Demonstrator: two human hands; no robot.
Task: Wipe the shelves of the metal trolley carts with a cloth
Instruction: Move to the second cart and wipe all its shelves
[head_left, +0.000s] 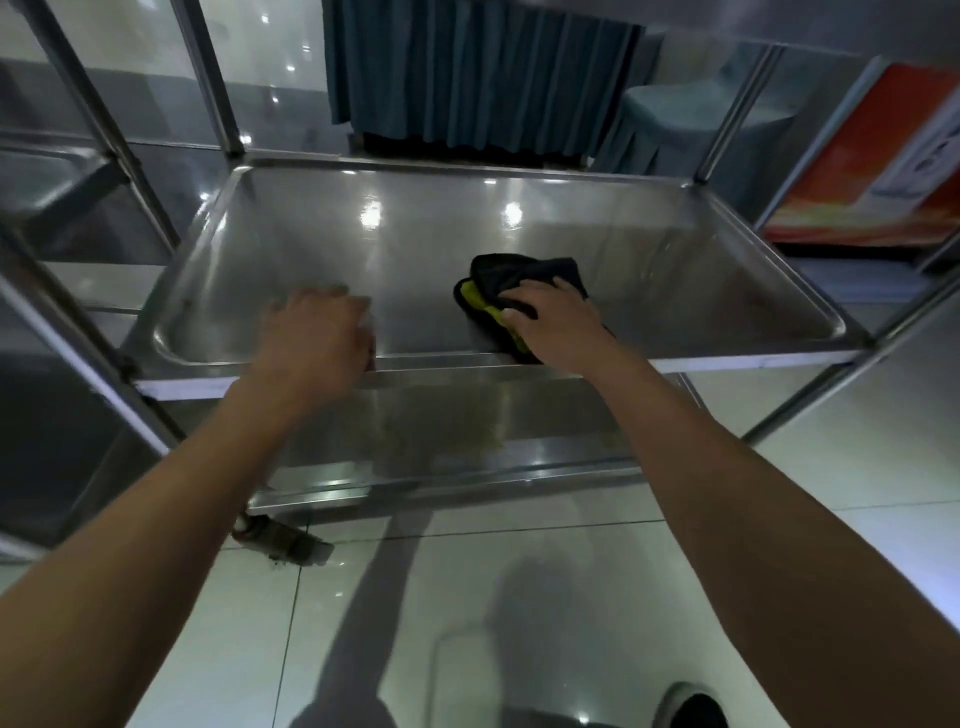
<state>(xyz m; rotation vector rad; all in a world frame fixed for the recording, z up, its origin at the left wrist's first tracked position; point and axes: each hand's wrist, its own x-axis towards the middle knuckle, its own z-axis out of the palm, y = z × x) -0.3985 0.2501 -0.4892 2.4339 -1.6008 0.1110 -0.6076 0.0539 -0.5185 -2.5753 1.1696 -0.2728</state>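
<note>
Two bare hands, one cloth (511, 304), two shelves in plain sight on the near trolley (737, 93).

Right hand (553, 325) spread flat on top of the cloth, fingers fairly straight and pressing down, thumb out to the side; not pinching. Cloth black with a yellow-green patch, bunched, lying inside the middle shelf (363, 244) just beside its near rim, right of centre; near edge of the cloth hidden under the palm.

Left hand (311, 338) over the same near rim, left of centre, well apart from the cloth. Blurred, fingers curling downward over the edge; cannot tell whether gripping the rim or only resting there, fingertips out of sight.

Lower shelf (467, 415) directly beneath, mostly covered by the middle shelf and both forearms. A third shelf above cut off at the top edge, only a grey strip showing. Four upright posts, all cut off at the top. One caster wheel (280, 535) at the near left corner; the rest hidden.

A second trolley (47, 171) at the left, only partly in frame, shelf count impossible to make out. One blue-green curtain (478, 73) behind, one covered chair (691, 119) seen through the posts, one red and orange board (878, 156) leaning at the right, printing too blurred to read. One shoe (693, 709) cut off at the bottom edge on the pale tiled floor (519, 597).
</note>
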